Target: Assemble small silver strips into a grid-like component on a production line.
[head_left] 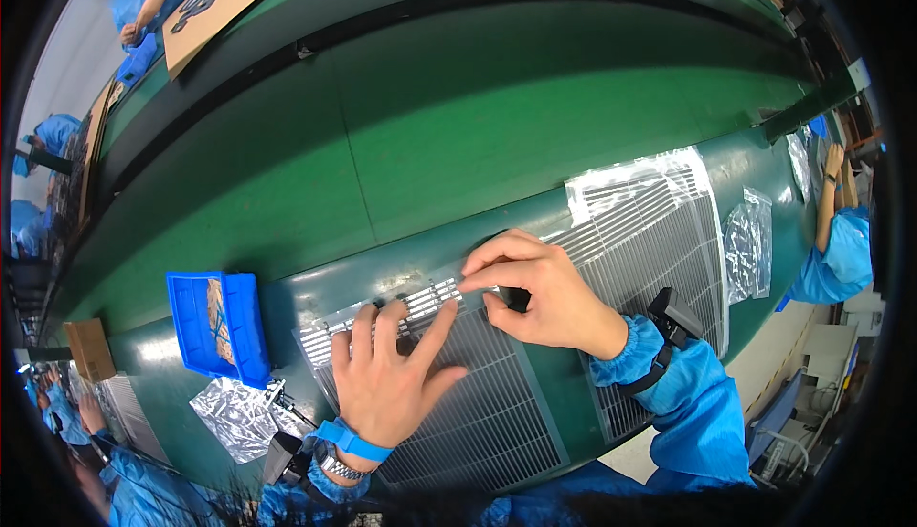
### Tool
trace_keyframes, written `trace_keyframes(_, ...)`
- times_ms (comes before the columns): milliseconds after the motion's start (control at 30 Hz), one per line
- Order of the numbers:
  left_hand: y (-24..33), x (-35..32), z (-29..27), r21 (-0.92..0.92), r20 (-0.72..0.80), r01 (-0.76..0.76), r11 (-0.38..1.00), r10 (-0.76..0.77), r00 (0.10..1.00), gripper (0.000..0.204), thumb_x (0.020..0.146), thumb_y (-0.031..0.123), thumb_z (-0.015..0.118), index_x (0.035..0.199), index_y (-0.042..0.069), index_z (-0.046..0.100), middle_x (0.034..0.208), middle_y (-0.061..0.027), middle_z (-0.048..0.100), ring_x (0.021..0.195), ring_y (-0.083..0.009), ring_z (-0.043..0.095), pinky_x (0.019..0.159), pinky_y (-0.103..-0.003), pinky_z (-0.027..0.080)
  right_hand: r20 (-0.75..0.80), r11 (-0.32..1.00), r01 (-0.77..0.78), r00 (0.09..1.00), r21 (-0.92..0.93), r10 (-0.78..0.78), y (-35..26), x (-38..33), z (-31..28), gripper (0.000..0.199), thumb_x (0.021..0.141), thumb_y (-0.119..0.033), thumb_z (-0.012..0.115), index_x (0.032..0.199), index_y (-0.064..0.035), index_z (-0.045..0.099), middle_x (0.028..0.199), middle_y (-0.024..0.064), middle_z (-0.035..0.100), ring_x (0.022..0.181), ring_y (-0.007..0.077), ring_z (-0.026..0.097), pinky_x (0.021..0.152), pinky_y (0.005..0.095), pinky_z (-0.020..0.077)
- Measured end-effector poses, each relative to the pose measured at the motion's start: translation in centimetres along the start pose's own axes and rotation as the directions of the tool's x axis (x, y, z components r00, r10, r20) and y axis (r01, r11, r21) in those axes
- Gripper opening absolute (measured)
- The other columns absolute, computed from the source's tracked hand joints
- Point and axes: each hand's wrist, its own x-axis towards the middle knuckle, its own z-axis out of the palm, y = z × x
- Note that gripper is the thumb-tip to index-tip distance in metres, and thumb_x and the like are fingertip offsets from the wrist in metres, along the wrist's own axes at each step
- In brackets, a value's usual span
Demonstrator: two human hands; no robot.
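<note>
In front of me lies a sheet of narrow grey-and-white strips [478,403] in rows, with a few silvery strips [432,300] along its far edge. My left hand [387,374] rests on this sheet, its fingers spread across the silvery strips and the thumb stretched out. At the right end of those strips is my right hand [544,293], its fingers bent toward the thumb in a pinch. Whatever is between those fingertips, if anything, is too small to make out. A second striped sheet [659,260], partly under clear film, lies beneath and beyond my right forearm.
A blue bin [250,331] holding small tan pieces stands left, beside a crumpled clear bag [239,417]. Another clear bag [748,245] lies right. The green conveyor belt [430,136] runs along the far side. Co-workers in blue sit left and right; a cardboard box [89,348] stands far left.
</note>
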Motion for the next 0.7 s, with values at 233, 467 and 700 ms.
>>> trace_keyframes(233, -4.2, -2.7, -1.0, -0.268, -0.08, 0.043, 0.963, -0.067, 0.995, 0.059, 0.08, 0.048, 0.083, 0.128, 0.015, 0.076, 0.133, -0.0112, 0.061, 0.122, -0.0391, 0.058, 0.101, -0.052, 0.047, 0.021, 0.989, 0.1, 0.995, -0.109, -0.098, -0.2, -0.1, -0.2, 0.026, 0.075, 0.007, 0.077, 0.096, -0.0068, 0.082, 0.113, 0.0049, 0.07, 0.097, 0.0242, 0.067, 0.081, 0.0344, 0.0609)
trace_keyframes(467, -5.0, -3.0, 0.5, -0.26, -0.118, 0.081, 0.962, -0.115, 0.986, 0.056, 0.078, 0.043, 0.085, 0.126, 0.015, 0.077, 0.134, -0.009, 0.061, 0.125, -0.0363, 0.056, 0.099, -0.05, 0.044, 0.082, 0.957, 0.123, 0.991, -0.264, -0.105, -0.9, 0.2, -0.2, 0.033, 0.071, 0.006, 0.078, 0.101, -0.0074, 0.083, 0.116, 0.0051, 0.07, 0.1, 0.0256, 0.068, 0.083, 0.0348, 0.0615)
trace_keyframes(700, -5.5, -3.4, 0.7, -0.279, -0.084, 0.073, 0.958, -0.1, 0.991, 0.06, 0.076, 0.042, 0.085, 0.131, 0.019, 0.076, 0.137, -0.0075, 0.06, 0.125, -0.035, 0.054, 0.099, -0.05, 0.043, 0.161, 0.937, 0.102, 0.986, -0.333, -0.051, -1.8, 0.3, -0.6, 0.037, 0.069, 0.005, 0.078, 0.103, -0.0088, 0.084, 0.117, 0.0051, 0.071, 0.105, 0.0284, 0.067, 0.086, 0.0387, 0.0603)
